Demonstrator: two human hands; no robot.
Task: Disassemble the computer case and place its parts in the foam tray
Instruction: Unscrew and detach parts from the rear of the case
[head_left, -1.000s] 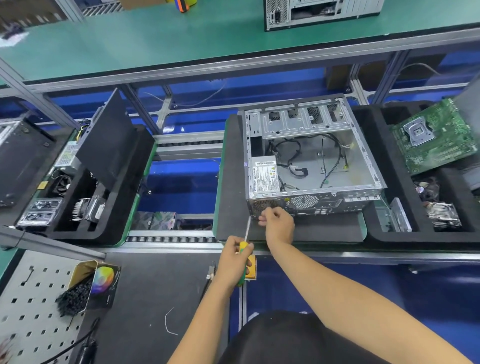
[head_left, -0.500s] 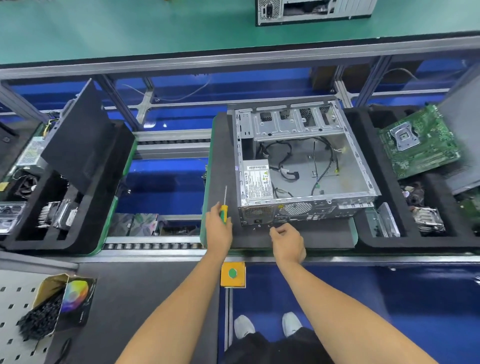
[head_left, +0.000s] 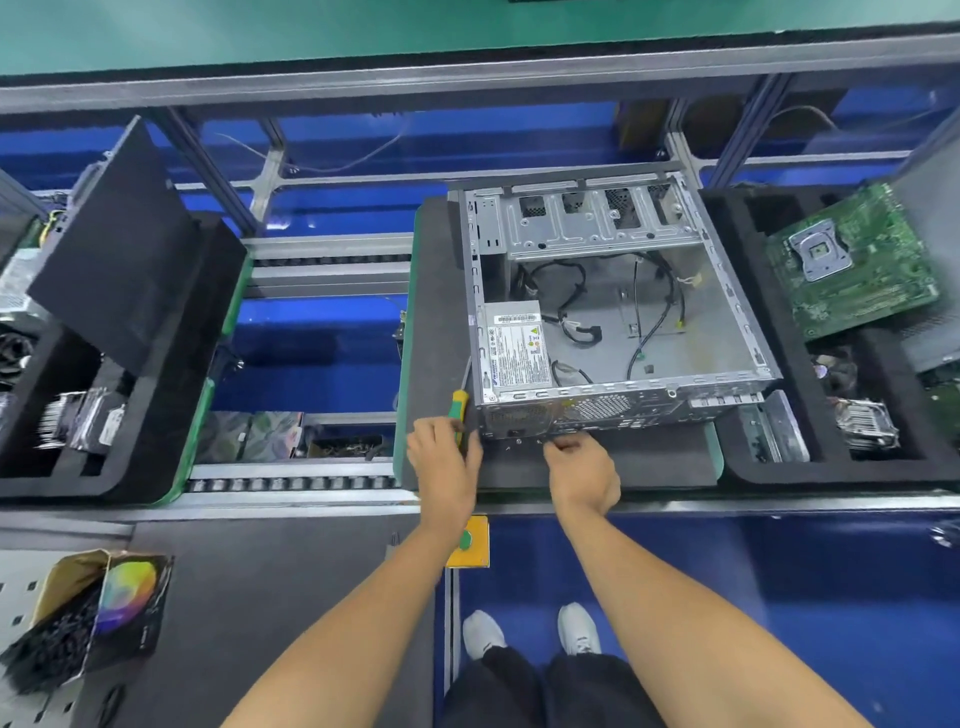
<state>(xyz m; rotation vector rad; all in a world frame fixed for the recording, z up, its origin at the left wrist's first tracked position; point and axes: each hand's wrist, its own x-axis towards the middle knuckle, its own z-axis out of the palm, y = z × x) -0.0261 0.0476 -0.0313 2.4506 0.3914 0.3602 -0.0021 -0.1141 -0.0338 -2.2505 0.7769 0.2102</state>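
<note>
An open silver computer case (head_left: 675, 332) lies on a dark pad (head_left: 439, 322) on the conveyor, with a power supply (head_left: 514, 353) in its near left corner and loose black cables inside. My left hand (head_left: 444, 462) grips a green-and-yellow screwdriver (head_left: 459, 408), tip up, just left of the case's near corner. My right hand (head_left: 579, 465) has its fingers curled at the pad right under the case's rear panel, by small screws; whether it pinches one I cannot tell. To the right, the black foam tray (head_left: 878, 467) holds a green motherboard (head_left: 852, 265) and a heatsink (head_left: 865, 423).
Another black foam tray (head_left: 135, 441) with a raised dark panel sits at the left. A yellow button box (head_left: 470, 543) is mounted on the bench edge below the pad. A carton of black parts (head_left: 78, 618) rests on a pegboard at lower left. Blue floor shows under the frame.
My left hand carried the screwdriver up from the bench edge to the case's left corner. My right hand dropped from the rear panel to the pad below it. The camera tilted downward.
</note>
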